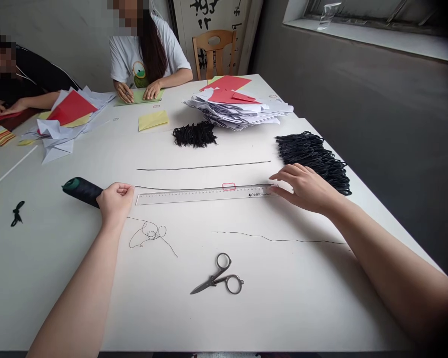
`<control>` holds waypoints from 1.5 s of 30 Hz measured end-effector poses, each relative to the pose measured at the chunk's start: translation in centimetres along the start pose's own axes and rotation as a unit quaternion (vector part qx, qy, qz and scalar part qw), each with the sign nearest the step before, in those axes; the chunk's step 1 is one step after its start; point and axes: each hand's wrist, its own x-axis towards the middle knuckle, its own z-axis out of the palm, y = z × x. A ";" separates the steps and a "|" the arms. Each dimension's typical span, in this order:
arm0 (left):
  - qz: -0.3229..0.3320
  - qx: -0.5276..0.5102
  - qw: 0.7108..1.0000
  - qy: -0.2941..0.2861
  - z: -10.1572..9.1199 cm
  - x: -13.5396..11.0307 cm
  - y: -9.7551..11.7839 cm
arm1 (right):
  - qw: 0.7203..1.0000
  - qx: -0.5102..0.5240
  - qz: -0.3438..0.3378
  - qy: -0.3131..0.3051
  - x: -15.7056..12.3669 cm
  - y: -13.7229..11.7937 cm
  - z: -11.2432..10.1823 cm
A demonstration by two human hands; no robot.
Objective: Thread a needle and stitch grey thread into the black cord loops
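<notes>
My left hand (pixel 116 201) is closed in a pinch at the left end of a black cord (pixel 186 189). That cord runs along the upper edge of a clear ruler (pixel 205 195). Behind the wrist lies a spool of black thread (pixel 82 192), partly hidden by the hand. At the ruler's right end my right hand (pixel 302 186) hovers with thumb and fingers apart, close to the cord's other end. Above the ruler lies a second black cord (pixel 203 165). Scissors (pixel 216 278) rest partly spread below it, between my forearms.
A loose thin thread tangle (pixel 151 232) and a thin thread (pixel 272 239) lie near me. Black cord bundles (pixel 313 159) sit right, another bundle (pixel 194 134) farther back. Beyond are a paper stack (pixel 239 112) and yellow paper (pixel 153 121). Two people sit across the white table (pixel 164 318).
</notes>
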 end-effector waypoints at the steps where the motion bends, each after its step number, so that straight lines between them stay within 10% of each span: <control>1: 0.008 0.002 1.000 0.005 0.1 0.0 0.0 | 1.000 -0.017 0.014 0.007 0.0 -0.7 -0.1; 19: 0.130 0.139 0.981 0.035 -0.2 -1.6 1.4 | 0.985 -0.095 0.142 -0.029 0.6 -4.7 1.1; 28: 0.140 0.205 0.958 -0.143 0.3 -4.6 3.1 | 0.978 -0.105 0.174 -0.046 1.1 -5.1 1.7; 45: 0.110 0.207 0.963 -0.132 1.2 -2.7 3.4 | 0.965 -0.109 0.220 -0.088 2.7 -4.0 1.5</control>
